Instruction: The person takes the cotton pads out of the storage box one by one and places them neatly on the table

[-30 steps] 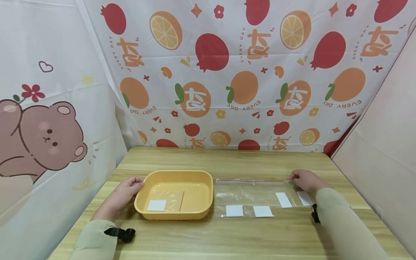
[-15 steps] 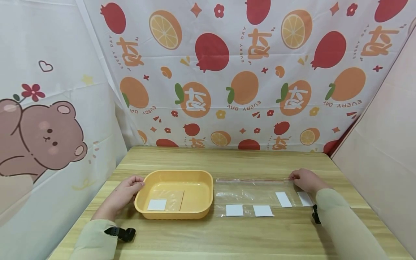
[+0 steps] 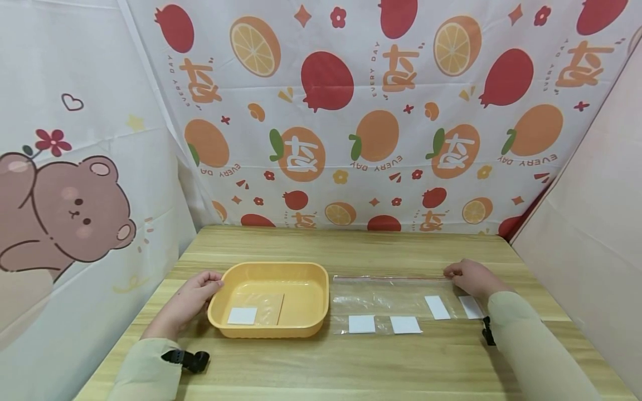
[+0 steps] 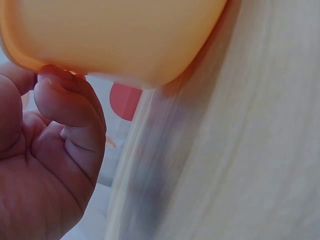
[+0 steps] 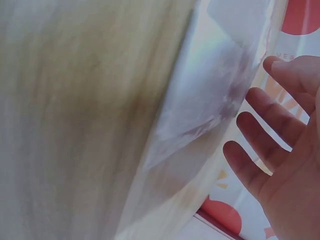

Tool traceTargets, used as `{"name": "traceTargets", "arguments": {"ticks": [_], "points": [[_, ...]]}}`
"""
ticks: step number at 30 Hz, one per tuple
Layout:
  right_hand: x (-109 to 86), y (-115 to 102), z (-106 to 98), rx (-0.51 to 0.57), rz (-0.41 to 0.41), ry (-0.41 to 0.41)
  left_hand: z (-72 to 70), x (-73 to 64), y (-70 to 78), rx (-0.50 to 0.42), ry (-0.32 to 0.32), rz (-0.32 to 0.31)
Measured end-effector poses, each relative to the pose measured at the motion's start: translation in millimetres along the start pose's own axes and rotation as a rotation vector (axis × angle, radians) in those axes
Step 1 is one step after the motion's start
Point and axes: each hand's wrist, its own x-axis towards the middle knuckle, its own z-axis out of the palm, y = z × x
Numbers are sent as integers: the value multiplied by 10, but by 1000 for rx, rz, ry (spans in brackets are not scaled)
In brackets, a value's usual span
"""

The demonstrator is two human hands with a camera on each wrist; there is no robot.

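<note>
My left hand point(image 3: 193, 296) pinches the left rim of a yellow plastic tray point(image 3: 268, 332); in the left wrist view its curled fingers point(image 4: 75, 105) meet the tray's edge. Inside the tray lies a clear bag point(image 3: 270, 307) with a white label point(image 3: 242, 316). To the right, several clear zip-lock bags lie flat side by side on the table, the leftmost bag point(image 3: 358, 302) close to the tray. My right hand point(image 3: 473, 277) pinches the red zip strip near the right end of the row. In the right wrist view the thumb hides the index finger and the other fingers point(image 5: 270, 135) spread loosely.
The bags bear white labels, one label point(image 3: 406, 325) near the front edge of the row. A wood-grain table point(image 3: 321, 367) carries everything. A fruit-print cloth point(image 3: 341, 128) hangs behind it, with pale cloths at both sides.
My right hand has slid very slightly left along the zip strip. The left hand, the tray and the bags stay where they were.
</note>
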Motion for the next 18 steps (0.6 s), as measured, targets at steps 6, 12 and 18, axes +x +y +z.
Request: {"name": "traceTargets", "arguments": {"ticks": [6, 12, 18], "points": [[19, -61, -35, 11, -18, 31, 0, 6, -2, -4, 3, -5], [3, -214, -103, 58, -46, 56, 9, -4, -3, -12, 2, 3], [-19, -469, -140, 129, -117, 79, 16, -12, -7, -5, 8, 5]]}}
